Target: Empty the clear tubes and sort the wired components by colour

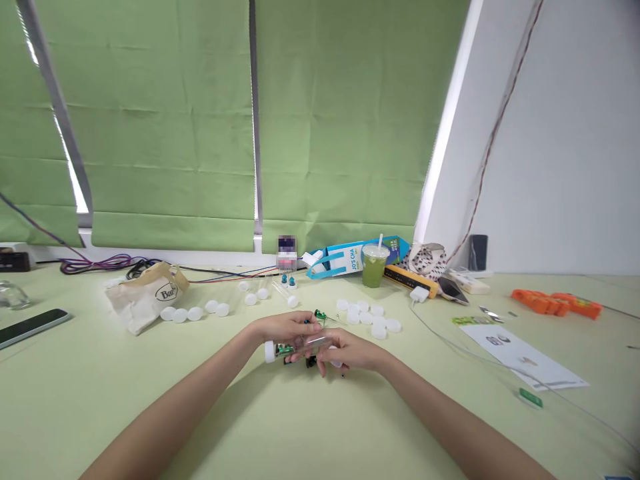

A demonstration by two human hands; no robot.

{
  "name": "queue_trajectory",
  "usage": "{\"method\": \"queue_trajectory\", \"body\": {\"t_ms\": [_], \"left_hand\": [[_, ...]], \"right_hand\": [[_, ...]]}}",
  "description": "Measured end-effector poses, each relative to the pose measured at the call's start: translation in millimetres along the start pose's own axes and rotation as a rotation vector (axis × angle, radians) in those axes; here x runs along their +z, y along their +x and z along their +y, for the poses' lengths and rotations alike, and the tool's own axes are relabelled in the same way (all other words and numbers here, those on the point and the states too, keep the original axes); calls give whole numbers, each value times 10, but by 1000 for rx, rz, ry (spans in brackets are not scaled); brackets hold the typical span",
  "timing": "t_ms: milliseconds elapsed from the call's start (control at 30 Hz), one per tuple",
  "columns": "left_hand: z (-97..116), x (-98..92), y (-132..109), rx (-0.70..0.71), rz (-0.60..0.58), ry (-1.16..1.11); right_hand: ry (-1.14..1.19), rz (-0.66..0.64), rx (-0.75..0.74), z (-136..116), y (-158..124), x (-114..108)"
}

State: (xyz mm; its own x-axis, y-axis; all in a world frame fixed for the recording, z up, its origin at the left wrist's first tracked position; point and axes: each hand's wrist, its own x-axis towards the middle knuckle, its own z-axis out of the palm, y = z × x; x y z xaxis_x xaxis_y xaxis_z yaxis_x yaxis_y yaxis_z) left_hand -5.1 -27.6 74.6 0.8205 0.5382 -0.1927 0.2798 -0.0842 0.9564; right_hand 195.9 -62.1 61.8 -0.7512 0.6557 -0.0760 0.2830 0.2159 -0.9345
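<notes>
A clear tube (315, 342) lies across between my two hands, with a white cap (270, 351) on its left end and small green pieces inside near that end. My left hand (286, 327) is closed around the tube's left part. At the other end my right hand (353, 351) grips the tube, and a bit of white shows under its fingers. Small green parts (320, 315) lie just behind the hands. Some dark little pieces (311, 362) show below the tube, partly hidden by fingers. Several loose white caps (379, 327) lie behind my right hand.
Several clear tubes with white caps (180, 315) lie left and behind, beside a beige bag (145, 300). A green drink cup (375, 267) stands at the back near a yellow power strip (410, 280). A white cable (450, 343) runs rightward over a paper sheet (523, 357).
</notes>
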Motion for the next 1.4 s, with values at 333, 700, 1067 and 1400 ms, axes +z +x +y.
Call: {"method": "queue_trajectory", "body": {"t_ms": [333,700,1067,1400], "left_hand": [[76,-239,-185,-200,332,856],[-255,-902,-335,-310,1045,1288],[-738,-1203,-148,-229,1096,1131],[-787,-1215,-131,-113,1147,1088]], "right_hand": [[-16,255,95,280,46,-208],[-663,818,73,331,-52,-673],[-974,864,142,86,788,-739],[-980,779,95,-425,2045,-740]]}}
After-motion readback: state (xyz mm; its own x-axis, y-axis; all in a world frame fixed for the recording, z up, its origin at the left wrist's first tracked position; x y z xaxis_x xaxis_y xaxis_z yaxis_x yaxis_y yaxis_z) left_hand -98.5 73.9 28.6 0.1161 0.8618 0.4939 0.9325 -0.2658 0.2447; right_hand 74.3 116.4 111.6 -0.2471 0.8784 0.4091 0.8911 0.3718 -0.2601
